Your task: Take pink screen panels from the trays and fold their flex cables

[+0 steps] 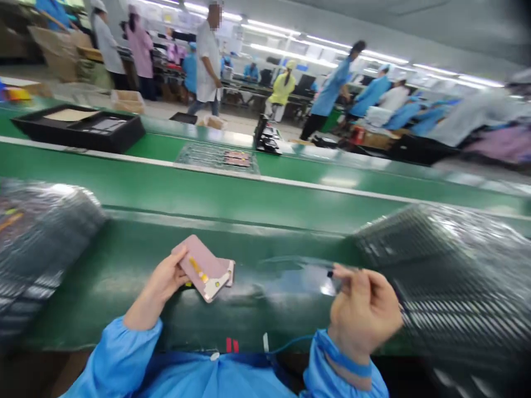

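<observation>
My left hand (166, 276) is closed on two thin, flat pink panels (198, 262), one partly behind the other. The front panel has an orange-yellow ribbon strip and a whitish end with a small yellow square. To the right, my right hand (367, 309) is raised over the green work surface, thumb and fingers pinched together. From this pinch a see-through film (301, 276) seems to stretch leftward, with a small black tab (331, 273) by the fingertips. Its outline is faint and blurred.
Stacks of clear plastic trays stand at left (53, 243) and right (448, 271). Across the green belt (232, 193) are a black box (78, 127), a clear tray (215, 158) holding pink panels and a black stand (265, 135). Several people are beyond.
</observation>
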The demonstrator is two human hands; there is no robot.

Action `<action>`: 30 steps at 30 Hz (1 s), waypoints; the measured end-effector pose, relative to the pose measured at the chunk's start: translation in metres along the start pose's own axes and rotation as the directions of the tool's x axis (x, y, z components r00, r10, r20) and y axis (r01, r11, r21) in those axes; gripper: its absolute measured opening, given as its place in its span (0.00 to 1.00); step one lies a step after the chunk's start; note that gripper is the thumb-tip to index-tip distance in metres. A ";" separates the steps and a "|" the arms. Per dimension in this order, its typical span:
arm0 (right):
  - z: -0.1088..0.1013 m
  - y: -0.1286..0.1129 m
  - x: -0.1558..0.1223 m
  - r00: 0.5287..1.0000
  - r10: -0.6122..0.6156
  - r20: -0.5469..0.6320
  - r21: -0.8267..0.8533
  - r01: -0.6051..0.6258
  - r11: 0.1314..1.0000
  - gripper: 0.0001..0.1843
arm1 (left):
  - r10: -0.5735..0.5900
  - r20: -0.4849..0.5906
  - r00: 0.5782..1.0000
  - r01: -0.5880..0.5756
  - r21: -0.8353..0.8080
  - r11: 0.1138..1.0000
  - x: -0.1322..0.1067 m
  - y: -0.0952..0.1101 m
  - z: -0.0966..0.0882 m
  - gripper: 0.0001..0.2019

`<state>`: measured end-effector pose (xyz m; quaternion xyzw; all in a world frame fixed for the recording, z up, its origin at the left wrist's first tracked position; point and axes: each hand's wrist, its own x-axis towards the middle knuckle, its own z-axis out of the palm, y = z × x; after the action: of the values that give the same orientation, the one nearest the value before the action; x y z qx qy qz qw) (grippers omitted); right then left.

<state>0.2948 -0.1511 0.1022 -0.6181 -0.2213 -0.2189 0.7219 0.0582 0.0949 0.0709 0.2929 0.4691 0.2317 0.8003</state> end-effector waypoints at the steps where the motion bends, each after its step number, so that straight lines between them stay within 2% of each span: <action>1: -0.006 0.016 0.011 0.996 0.071 -0.044 -0.052 -0.074 0.996 0.12 | 0.012 -0.021 1.000 -0.012 0.004 1.000 0.001 0.002 0.000 0.05; 3: -0.021 0.052 0.031 0.979 0.193 -0.065 -0.305 -0.204 0.930 0.18 | 0.046 -0.046 0.998 -0.046 0.009 0.999 0.003 0.006 -0.002 0.06; 5: -0.037 0.086 0.046 0.965 0.250 -0.078 -0.452 -0.258 0.854 0.21 | 0.086 -0.037 0.996 -0.086 0.016 0.996 0.006 0.010 -0.004 0.08; 7: -0.051 0.114 0.054 0.950 0.299 -0.091 -0.586 -0.294 0.756 0.21 | 0.121 0.000 0.993 -0.121 0.023 0.992 0.009 0.012 -0.005 0.11; 9: -0.059 0.132 0.056 0.932 0.348 -0.097 -0.703 -0.312 0.639 0.18 | 0.155 0.035 0.987 -0.156 0.022 0.987 0.008 0.013 -0.006 0.14; 12: -0.064 0.139 0.054 0.922 0.377 -0.092 -0.820 -0.285 0.496 0.11 | 0.204 0.055 0.977 -0.204 -0.003 0.979 0.002 0.013 -0.004 0.16; 14: -0.061 0.134 0.052 0.938 0.341 -0.055 -0.856 -0.220 0.468 0.12 | 0.197 0.024 0.980 -0.196 -0.039 0.980 -0.004 0.012 -0.001 0.15; 16: -0.048 0.124 0.046 0.953 0.299 0.054 -0.854 -0.111 0.509 0.16 | 0.171 -0.014 0.985 -0.172 -0.088 0.981 -0.010 0.007 0.002 0.14; 18: -0.023 0.108 0.032 0.928 0.279 0.245 -0.794 0.027 0.608 0.14 | 0.157 -0.014 0.987 -0.158 -0.133 0.979 -0.016 -0.001 0.007 0.13; 19: -0.007 0.097 0.020 0.885 0.267 0.381 -0.726 0.108 0.679 0.14 | 0.155 -0.001 0.988 -0.153 -0.150 0.977 -0.019 -0.006 0.010 0.13; 20: 0.010 0.085 0.006 0.822 0.242 0.515 -0.640 0.180 0.747 0.15 | 0.151 0.014 0.988 -0.147 -0.164 0.975 -0.022 -0.013 0.013 0.12; 21: 0.027 0.072 -0.010 0.730 0.193 0.655 -0.520 0.252 0.816 0.17 | 0.147 0.032 0.989 -0.139 -0.180 0.974 -0.024 -0.020 0.016 0.11; 22: 0.043 0.058 -0.028 0.568 0.076 0.820 -0.319 0.342 0.884 0.18 | 0.142 0.054 0.988 -0.129 -0.196 0.972 -0.027 -0.027 0.019 0.11; 23: 0.059 0.045 -0.045 0.425 -0.038 0.904 -0.149 0.397 0.906 0.21 | 0.136 0.075 0.988 -0.118 -0.210 0.970 -0.030 -0.034 0.021 0.11; 24: 0.072 0.033 -0.060 0.324 -0.117 0.939 -0.030 0.414 0.910 0.23 | 0.132 0.097 0.987 -0.108 -0.221 0.969 -0.033 -0.040 0.023 0.10; 25: 0.082 0.024 -0.073 0.243 -0.169 0.955 0.058 0.406 0.912 0.22 | 0.130 0.123 0.984 -0.100 -0.225 0.969 -0.036 -0.043 0.023 0.11; 26: 0.091 0.017 -0.083 0.196 -0.192 0.962 0.104 0.388 0.916 0.21 | 0.133 0.149 0.980 -0.098 -0.219 0.971 -0.039 -0.045 0.021 0.12; 27: 0.097 0.015 -0.089 0.172 -0.193 0.966 0.119 0.364 0.924 0.20 | 0.143 0.163 0.976 -0.110 -0.196 0.974 -0.043 -0.043 0.017 0.14; 30: 0.107 0.023 -0.091 0.164 -0.180 0.970 0.117 0.332 0.936 0.18 | 0.253 0.070 0.965 -0.250 -0.049 0.967 -0.059 -0.025 -0.011 0.20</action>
<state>0.2294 -0.0382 0.0448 -0.6134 -0.7096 0.0846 0.3364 0.0242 0.0413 0.0856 0.3425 0.3926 0.3296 0.7873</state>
